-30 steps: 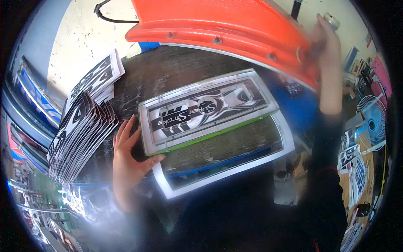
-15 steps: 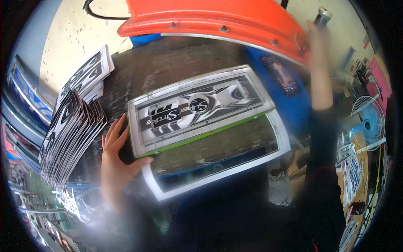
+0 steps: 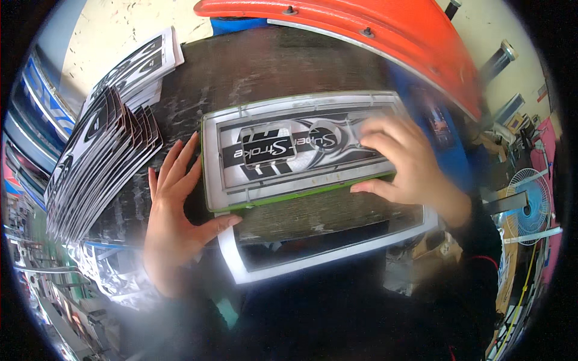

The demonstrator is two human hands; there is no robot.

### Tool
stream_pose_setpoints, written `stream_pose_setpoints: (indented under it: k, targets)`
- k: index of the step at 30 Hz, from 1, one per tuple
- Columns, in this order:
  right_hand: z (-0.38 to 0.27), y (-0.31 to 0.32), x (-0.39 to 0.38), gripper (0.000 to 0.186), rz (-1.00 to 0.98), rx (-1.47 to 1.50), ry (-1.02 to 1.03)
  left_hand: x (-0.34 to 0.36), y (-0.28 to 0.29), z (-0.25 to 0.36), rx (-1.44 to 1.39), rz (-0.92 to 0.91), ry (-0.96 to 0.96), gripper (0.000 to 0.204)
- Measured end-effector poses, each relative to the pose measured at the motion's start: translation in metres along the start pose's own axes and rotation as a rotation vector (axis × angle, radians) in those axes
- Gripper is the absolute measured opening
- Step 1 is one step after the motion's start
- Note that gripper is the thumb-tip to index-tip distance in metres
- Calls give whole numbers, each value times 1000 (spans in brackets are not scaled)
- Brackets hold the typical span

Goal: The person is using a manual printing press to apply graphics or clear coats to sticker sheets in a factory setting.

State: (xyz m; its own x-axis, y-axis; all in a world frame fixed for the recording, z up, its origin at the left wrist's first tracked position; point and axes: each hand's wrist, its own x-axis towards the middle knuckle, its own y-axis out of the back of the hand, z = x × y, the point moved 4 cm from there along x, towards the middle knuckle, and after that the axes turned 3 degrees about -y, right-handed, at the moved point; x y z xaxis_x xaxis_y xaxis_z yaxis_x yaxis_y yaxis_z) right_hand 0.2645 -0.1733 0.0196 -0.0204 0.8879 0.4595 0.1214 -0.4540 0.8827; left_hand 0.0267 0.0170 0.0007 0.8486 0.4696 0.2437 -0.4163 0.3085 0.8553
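Note:
A flat rectangular frame [image 3: 241,197] with clear walls and a green edge lies on the dark, worn board. Inside it shows a black-and-white printed sheet [image 3: 283,165], with smaller rectangular and round outlines set over the print. My left hand [image 3: 174,210] rests at the frame's left end, fingers spread along the side and thumb near the front corner. Over the right end hovers my right hand [image 3: 409,162], fingers curved and thumb apart, slightly blurred; whether it touches the frame I cannot tell. Nothing shows between its fingers.
Left of the frame stands a fanned stack of printed sheets [image 3: 99,162]. A large orange beam [image 3: 337,18] with bolts spans the far side, a black handle [image 3: 500,60] beyond its right end. A white border piece [image 3: 235,259] lies in front. A blue fan [image 3: 527,204] is at right.
My right hand has left the black handle at the far right and come down over the frame's right end. My left hand stays at the left end. The whole view has shifted.

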Motion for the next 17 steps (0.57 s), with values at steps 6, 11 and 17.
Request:
stream_pose_setpoints:
  k: [6,11,17]
  targets:
    - [6,-7,-4,58,-20,91,-44,0,1,1,52,-10,-10,99]
    - [9,-2,-8,57,68,163,-76,0,1,-1,-38,22,3,107]
    - [25,15,-13,64,212,301,-120,-2,5,2,-17,20,4,108]
